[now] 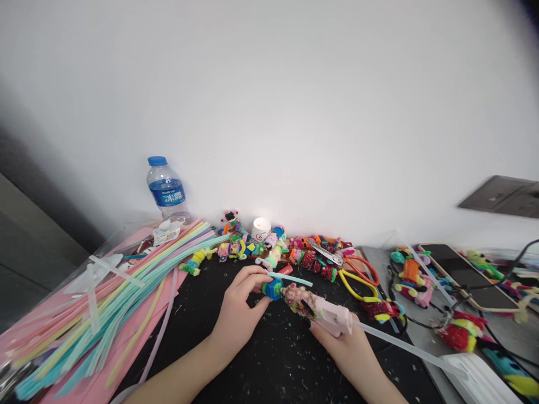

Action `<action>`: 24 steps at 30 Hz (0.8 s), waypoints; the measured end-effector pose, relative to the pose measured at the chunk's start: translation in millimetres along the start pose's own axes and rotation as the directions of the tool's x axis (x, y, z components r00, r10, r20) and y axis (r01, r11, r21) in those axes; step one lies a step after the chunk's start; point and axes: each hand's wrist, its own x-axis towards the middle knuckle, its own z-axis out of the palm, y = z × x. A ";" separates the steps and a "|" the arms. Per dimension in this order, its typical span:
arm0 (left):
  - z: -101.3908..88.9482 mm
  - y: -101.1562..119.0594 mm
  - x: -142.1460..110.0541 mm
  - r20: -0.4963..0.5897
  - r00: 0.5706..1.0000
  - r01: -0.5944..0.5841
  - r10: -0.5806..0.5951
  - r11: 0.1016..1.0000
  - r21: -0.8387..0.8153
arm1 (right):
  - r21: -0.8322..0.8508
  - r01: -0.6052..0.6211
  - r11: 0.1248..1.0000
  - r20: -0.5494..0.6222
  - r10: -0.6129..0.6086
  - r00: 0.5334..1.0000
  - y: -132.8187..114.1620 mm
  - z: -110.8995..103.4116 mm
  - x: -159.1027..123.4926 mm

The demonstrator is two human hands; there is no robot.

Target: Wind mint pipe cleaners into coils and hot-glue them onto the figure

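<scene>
My left hand (243, 300) pinches a small blue and green pipe-cleaner piece (273, 289) between thumb and fingers. A light-blue pipe cleaner (290, 279) sticks out to the right just above it. In my right hand (343, 348) is a pink hot glue gun (332, 315), its front crusted with coloured fuzz. A translucent glue stick (404, 342) runs out of the gun's back end. The gun's nozzle points left, close to the blue piece; whether they touch I cannot tell. Both hands are above a black mat (269, 365) specked with bits of fluff.
Pastel pipe cleaners (126, 297) are heaped at the left near a water bottle (166, 191). Pipe-cleaner figures (244, 247), a paper cup (261, 227) and scissors (357, 280) line the back. At the right are a phone (471, 278), black cables and a white box (484, 376).
</scene>
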 end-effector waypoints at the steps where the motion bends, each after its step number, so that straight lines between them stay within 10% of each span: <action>1: -0.1 -0.2 0.4 -0.003 1.000 0.004 -0.004 1.000 -0.007 | -0.001 -0.001 1.000 -0.001 0.001 1.000 0.4 0.1 0.2; 24: -1.0 -1.3 0.6 -0.017 1.000 0.010 -0.010 1.000 -0.013 | -0.014 -0.002 1.000 -0.001 0.002 1.000 3.0 0.3 1.6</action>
